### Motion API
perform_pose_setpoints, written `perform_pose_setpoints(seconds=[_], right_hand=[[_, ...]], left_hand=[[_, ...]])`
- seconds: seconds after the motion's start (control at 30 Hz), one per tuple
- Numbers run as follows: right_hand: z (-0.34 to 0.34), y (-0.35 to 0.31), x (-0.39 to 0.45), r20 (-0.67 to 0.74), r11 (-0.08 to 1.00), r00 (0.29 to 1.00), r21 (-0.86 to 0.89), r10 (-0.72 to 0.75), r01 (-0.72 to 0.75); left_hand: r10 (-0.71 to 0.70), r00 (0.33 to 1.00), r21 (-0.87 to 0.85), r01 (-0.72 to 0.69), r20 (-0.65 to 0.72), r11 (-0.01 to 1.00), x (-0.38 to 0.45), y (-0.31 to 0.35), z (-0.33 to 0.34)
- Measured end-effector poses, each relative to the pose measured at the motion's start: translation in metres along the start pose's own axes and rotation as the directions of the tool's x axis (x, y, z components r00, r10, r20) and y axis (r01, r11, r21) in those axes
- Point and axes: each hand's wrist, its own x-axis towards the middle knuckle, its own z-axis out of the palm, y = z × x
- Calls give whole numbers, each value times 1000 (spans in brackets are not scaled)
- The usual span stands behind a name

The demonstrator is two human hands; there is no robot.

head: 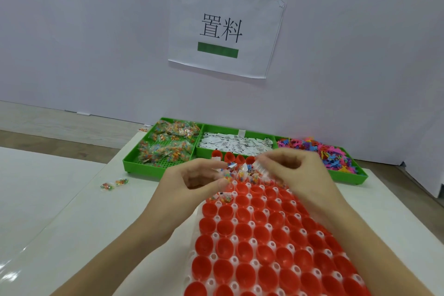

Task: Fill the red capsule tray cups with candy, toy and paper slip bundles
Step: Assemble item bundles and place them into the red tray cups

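Capsule tray (264, 247): white translucent plastic sheet, molded sockets with round holes between them, glossy red half-round cups (245, 274) seated in rows. It runs from the near edge of the white glossy surface (72, 223) toward the far edge. Near rows of cups are hollow. The far rows, under the hands, hold clear bags of multicolour beads with white slips; too cluttered to count.

Left hand (192, 185): over the tray's far-left part, fingers curled, fingertips pinching a small clear candy bag (225, 176) right above the filled cups. Right hand (295, 170): over the tray's far-right part, fingers curled, thumb and fingers pinching a clear crinkly wrapper (260, 167). The fingertips of the two hands are near each other, above the same far rows.

Left of the tray, near the left hand: 2 loose candy bags (114, 184) lying on the surface.

Along the far edge: 3 green plastic bins side by side, gridded floors. Left bin (134, 163): heap of candy bags. Middle bin (200, 149): white printed paper slips (235, 143). Right bin (348, 176): small flat plastic toys (331, 154), pink, orange, blue, yellow.

Behind: pale wall with a white paper sign (223, 29), black characters, 2 green tape strips, top right corner curling.
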Motion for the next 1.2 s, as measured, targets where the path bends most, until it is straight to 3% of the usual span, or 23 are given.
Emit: perform_pose_setpoints(seconds=[0.13,0.3,0.43,0.6,0.9,1.07,1.2], right_hand=[[17,1,-49,7,992,998,108,58,-58],[24,-1,-60,24,984,997,159,79,-82],[23,-2,-63,61,993,997,111,39,-46],[17,0,-67,135,999,991,19,29,-31],[10,-4,-64,132,961,975,193,177,-200],[-27,3,-17,-27,973,977,-93,210,-212],[-68,34,54,-205,878,951,-377,232,-295]], left_hand=[[-38,993,-26,41,110,999,-6,3,9],[14,993,26,-17,117,1000,-12,2,20],[91,989,129,-106,114,986,-13,2,21],[78,989,172,-99,127,980,-13,-1,22],[100,984,224,-132,147,966,-12,-2,18],[49,992,186,-70,115,980,-11,2,14],[41,994,193,-60,102,979,-10,5,13]])
